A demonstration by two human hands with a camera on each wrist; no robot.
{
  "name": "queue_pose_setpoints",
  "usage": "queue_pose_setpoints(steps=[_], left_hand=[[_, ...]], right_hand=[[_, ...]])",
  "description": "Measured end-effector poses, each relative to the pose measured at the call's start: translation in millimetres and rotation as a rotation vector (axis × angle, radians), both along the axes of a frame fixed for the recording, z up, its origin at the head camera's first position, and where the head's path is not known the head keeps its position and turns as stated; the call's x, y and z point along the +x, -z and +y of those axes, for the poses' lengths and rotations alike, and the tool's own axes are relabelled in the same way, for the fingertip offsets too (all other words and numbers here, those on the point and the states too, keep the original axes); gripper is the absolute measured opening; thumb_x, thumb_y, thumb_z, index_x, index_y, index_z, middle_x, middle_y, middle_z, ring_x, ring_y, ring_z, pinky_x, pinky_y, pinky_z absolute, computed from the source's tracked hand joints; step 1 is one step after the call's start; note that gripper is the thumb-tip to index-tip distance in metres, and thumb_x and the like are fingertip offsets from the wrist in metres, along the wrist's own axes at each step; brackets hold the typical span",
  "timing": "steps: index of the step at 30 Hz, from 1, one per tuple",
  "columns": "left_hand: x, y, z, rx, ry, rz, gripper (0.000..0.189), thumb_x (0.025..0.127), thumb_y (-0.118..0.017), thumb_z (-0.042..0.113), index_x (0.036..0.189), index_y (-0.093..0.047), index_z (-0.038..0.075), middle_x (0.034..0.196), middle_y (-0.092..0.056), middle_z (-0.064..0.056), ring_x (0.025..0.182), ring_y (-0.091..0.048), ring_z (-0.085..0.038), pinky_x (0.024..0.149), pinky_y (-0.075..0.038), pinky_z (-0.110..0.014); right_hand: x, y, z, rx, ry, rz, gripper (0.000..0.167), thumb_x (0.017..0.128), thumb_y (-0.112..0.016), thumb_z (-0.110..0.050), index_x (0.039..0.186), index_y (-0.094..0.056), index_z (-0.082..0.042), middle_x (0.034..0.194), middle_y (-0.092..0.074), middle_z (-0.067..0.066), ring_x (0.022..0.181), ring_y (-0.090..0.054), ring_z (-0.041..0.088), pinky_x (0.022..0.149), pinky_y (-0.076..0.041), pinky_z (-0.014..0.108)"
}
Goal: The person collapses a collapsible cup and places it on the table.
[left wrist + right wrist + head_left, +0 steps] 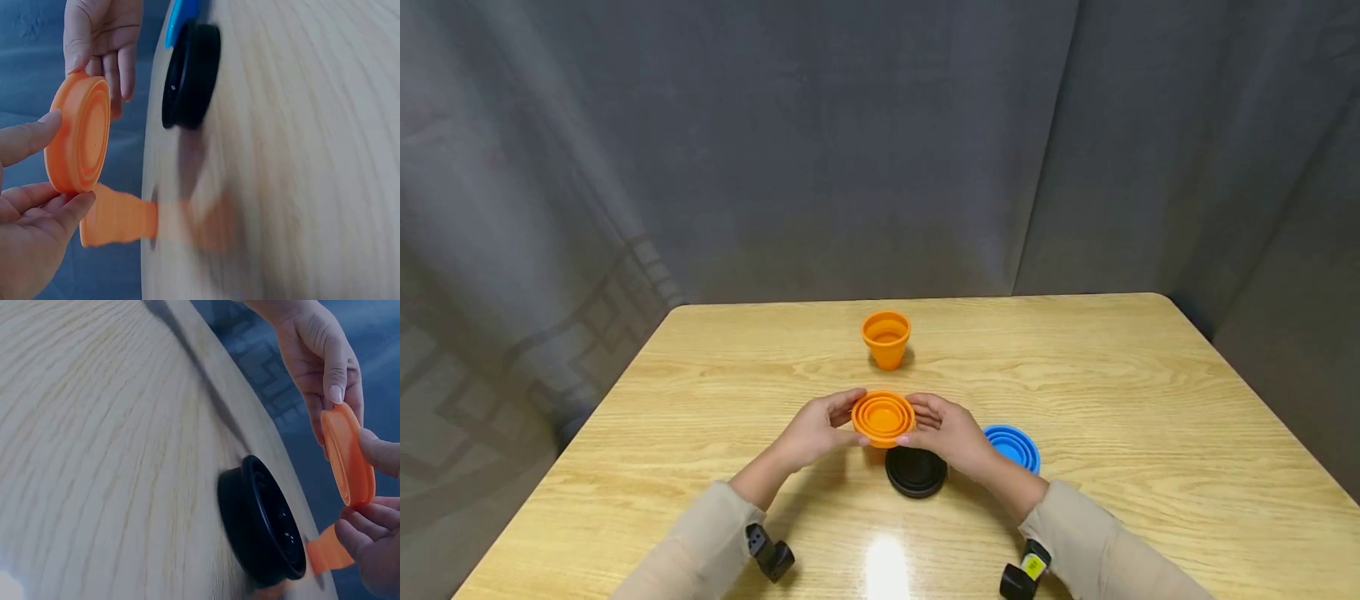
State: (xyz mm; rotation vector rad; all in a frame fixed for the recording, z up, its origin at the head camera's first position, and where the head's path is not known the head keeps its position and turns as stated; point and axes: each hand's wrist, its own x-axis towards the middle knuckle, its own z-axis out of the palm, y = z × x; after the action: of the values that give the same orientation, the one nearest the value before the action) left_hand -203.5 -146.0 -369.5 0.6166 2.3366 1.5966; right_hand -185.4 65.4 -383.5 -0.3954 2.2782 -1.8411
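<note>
Between both hands, raised above the table, is a collapsed orange folding cup, its concentric rings facing up toward the head view. My left hand pinches its left rim with thumb and fingers. On the opposite rim, my right hand holds it the same way. Just below the held cup, a flattened black folding cup lies on the table. Beyond the hands stands an expanded orange cup, upright. A collapsed blue folding cup lies to the right, partly hidden by my right wrist.
The wooden table reaches back to a grey curtain, which also hangs along both sides. Each wrist carries a small black camera on its sleeve.
</note>
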Motion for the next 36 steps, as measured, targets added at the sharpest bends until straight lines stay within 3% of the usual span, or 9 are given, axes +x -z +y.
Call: queue_pose_setpoints(steps=[10, 19, 27, 36], left_hand=[[2.3, 8.0, -26.1, -0.105, -0.04, 0.021, 0.065, 0.07, -0.07, 0.007, 0.124, -0.038, -0.008, 0.125, -0.039, -0.023, 0.109, -0.044, -0.032, 0.088, -0.038, -0.035], [4.5, 16.0, -44.5, -0.089, -0.026, -0.001, 0.067, 0.067, -0.071, 0.0, 0.123, -0.036, -0.012, 0.123, -0.038, -0.026, 0.109, -0.042, -0.036, 0.088, -0.038, -0.034], [8.9, 26.6, -54.2, -0.151, -0.046, -0.026, 0.07, 0.065, -0.073, 0.001, 0.122, -0.036, -0.013, 0.121, -0.04, -0.027, 0.107, -0.045, -0.035, 0.084, -0.041, -0.031], [12.6, 28.6, -55.0, -0.194, -0.058, -0.059, 0.071, 0.062, -0.074, 0.002, 0.121, -0.037, -0.013, 0.12, -0.041, -0.027, 0.107, -0.045, -0.035, 0.082, -0.042, -0.03]], right_hand=[[-11.7, 4.7, -23, 0.212, -0.075, 0.099, 0.059, 0.07, -0.071, -0.019, 0.12, -0.047, 0.001, 0.113, -0.054, 0.014, 0.103, -0.051, 0.025, 0.086, -0.041, 0.034], [-17.0, 4.2, -44, 0.403, -0.13, 0.164, 0.058, 0.069, -0.072, -0.019, 0.118, -0.049, 0.002, 0.111, -0.056, 0.013, 0.099, -0.053, 0.023, 0.08, -0.044, 0.03], [-17.3, 7.6, -55, 0.49, -0.191, 0.169, 0.06, 0.068, -0.073, -0.021, 0.118, -0.049, 0.002, 0.108, -0.058, 0.01, 0.1, -0.053, 0.02, 0.083, -0.041, 0.03], [-19.9, 10.6, -59, 0.565, -0.243, 0.209, 0.054, 0.066, -0.074, -0.019, 0.111, -0.054, 0.002, 0.097, -0.062, 0.008, 0.089, -0.057, 0.016, 0.078, -0.043, 0.024]])
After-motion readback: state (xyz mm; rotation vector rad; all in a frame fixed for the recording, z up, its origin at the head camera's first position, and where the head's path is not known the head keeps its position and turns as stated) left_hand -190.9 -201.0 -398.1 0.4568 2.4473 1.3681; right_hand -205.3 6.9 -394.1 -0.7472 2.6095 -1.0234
